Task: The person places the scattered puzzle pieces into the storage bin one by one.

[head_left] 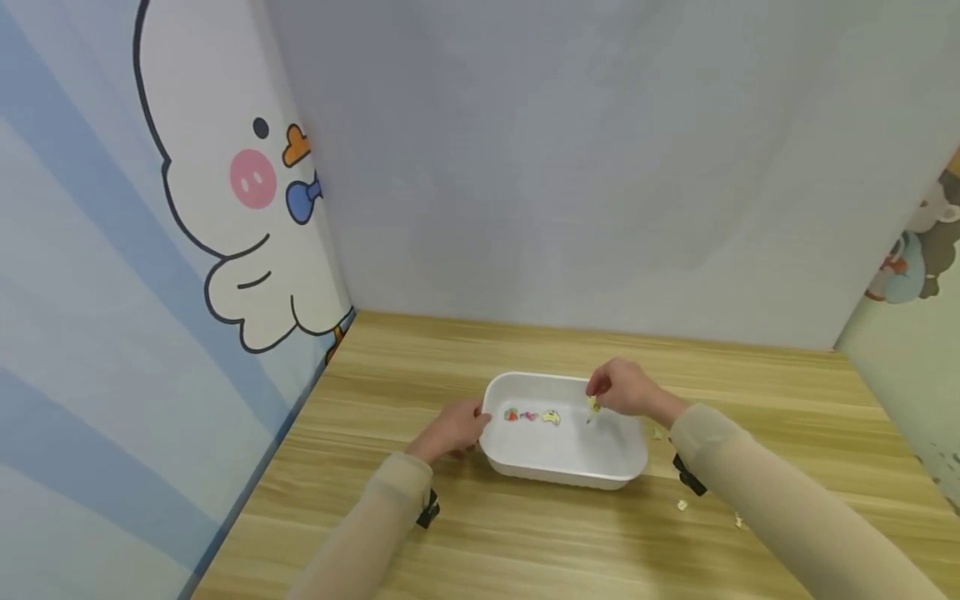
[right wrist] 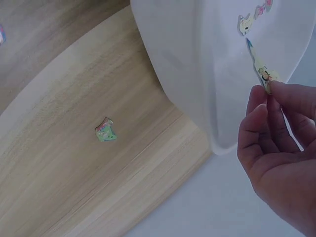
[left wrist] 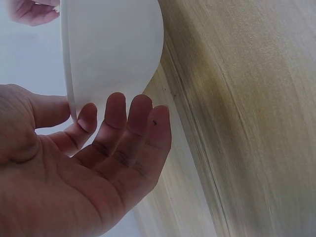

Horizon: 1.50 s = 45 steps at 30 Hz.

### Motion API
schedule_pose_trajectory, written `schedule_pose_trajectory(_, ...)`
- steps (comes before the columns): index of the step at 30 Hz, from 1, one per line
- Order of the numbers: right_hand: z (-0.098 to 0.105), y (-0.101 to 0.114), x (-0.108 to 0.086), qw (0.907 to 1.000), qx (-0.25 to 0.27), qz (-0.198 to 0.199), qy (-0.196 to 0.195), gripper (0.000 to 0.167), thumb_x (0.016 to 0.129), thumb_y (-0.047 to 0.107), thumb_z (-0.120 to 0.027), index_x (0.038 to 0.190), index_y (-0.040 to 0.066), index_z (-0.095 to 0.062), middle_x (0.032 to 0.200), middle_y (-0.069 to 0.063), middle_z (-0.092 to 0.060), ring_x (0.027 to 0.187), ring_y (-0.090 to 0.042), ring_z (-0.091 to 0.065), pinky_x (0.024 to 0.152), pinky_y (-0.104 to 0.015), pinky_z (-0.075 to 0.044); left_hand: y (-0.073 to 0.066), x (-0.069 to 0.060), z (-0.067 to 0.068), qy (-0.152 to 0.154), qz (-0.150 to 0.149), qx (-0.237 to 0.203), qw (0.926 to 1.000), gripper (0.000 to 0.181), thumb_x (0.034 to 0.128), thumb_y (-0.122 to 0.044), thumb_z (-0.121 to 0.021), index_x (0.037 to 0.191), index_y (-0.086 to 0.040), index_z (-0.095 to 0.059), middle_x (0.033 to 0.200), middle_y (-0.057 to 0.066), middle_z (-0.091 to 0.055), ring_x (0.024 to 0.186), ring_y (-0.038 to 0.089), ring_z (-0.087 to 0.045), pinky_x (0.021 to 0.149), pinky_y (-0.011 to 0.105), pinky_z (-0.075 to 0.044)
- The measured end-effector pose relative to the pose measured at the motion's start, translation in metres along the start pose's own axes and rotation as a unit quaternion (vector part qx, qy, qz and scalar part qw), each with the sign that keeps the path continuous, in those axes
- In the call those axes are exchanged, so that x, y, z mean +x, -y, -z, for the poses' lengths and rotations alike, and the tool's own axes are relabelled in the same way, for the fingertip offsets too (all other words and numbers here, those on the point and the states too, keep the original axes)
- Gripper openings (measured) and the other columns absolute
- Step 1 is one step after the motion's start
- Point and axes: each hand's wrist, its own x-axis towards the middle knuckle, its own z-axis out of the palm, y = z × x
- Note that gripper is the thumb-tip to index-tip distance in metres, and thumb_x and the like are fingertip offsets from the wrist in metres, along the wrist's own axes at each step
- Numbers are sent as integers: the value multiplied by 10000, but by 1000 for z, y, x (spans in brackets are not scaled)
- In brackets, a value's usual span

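Observation:
A white plastic tray with rounded corners sits on the wooden table. My left hand pinches its left rim between thumb and index finger; the other fingers curl loosely below the rim in the left wrist view. Above the tray's right part, my right hand pinches a small flat sticker-like cutout, yellowish with a pointed blue tip. On the tray floor lie a red-and-green cutout, a pink cutout and a yellow cutout, in a row towards the left.
To the right of the tray, several small cutouts lie on the wooden table, among them a pale cutout and, in the right wrist view, a green-and-pink cutout. A grey wall rises behind the table.

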Motion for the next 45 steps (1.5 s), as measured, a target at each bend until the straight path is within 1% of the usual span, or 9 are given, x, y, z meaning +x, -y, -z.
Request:
schedule_pose_trajectory(4,-2,1,1,9997,-159,173,-18,142,786,-79,-643,898,-3,-687,815,-65,-643,768,-192,-579,700,-339,-505,-2,2,0,-6,-34,88,10000,205,1014,-196,-469,958,-20,-560,736,74,-549,625,195,-542,560,361,-523)
schedule_pose_trajectory(8,-6,2,3,9991,-261,327,-17,177,777,-98,-624,923,-28,-696,835,-64,-658,789,-202,-592,722,-366,-510,-4,1,0,-2,-68,74,9999,208,1010,-197,-481,935,-17,-551,734,81,-551,647,224,-560,567,379,-523)
schedule_pose_trajectory(14,-18,5,8,9968,-553,572,45,170,763,-104,-622,876,-9,-706,801,-51,-654,748,-177,-576,693,-350,-504,-3,-3,0,-22,-28,-46,10000,200,1012,-186,-473,983,-7,-558,727,87,-551,660,258,-573,563,404,-522)
schedule_pose_trajectory(17,-25,7,10,9956,-732,585,93,170,764,-107,-620,861,2,-706,789,-39,-651,733,-169,-573,678,-344,-505,-3,-5,0,-47,-3,-71,10000,205,1015,-182,-466,1007,-1,-561,726,89,-550,676,282,-584,564,411,-525)
schedule_pose_trajectory(21,-31,8,13,9960,-794,393,132,173,784,-105,-612,869,15,-704,803,-29,-649,744,-165,-571,692,-347,-505,-2,-5,0,-36,32,-79,10000,214,1017,-196,-461,1024,-8,-563,731,90,-551,684,283,-585,562,407,-525)
schedule_pose_trajectory(28,-36,9,16,9953,-897,341,143,177,774,-105,-611,861,27,-691,811,-37,-648,765,-188,-577,717,-374,-503,-1,-3,1,-54,-24,12,10000,222,1017,-206,-460,994,-10,-562,711,90,-551,691,294,-591,541,398,-521)
schedule_pose_trajectory(33,-40,13,17,9956,-900,197,163,189,763,-105,-616,865,37,-687,806,-33,-632,755,-190,-560,710,-379,-499,2,-5,0,-39,-3,-64,10000,211,1012,-199,-470,970,-13,-560,723,97,-553,687,296,-588,544,405,-523)
schedule_pose_trajectory(40,-42,14,18,9938,-1044,-41,371,192,753,-78,-671,894,52,-669,794,-16,-577,747,-183,-531,702,-364,-482,5,-4,-2,-27,9,-70,10000,202,1011,-211,-474,945,-38,-554,723,93,-557,660,259,-573,541,402,-525)
schedule_pose_trajectory(45,-44,12,20,9929,-1152,-2,296,194,752,-74,-673,904,46,-664,806,-20,-584,759,-193,-539,711,-378,-481,3,-2,0,-59,22,-33,10000,210,1011,-215,-474,955,-33,-562,719,89,-561,657,254,-573,553,407,-528)
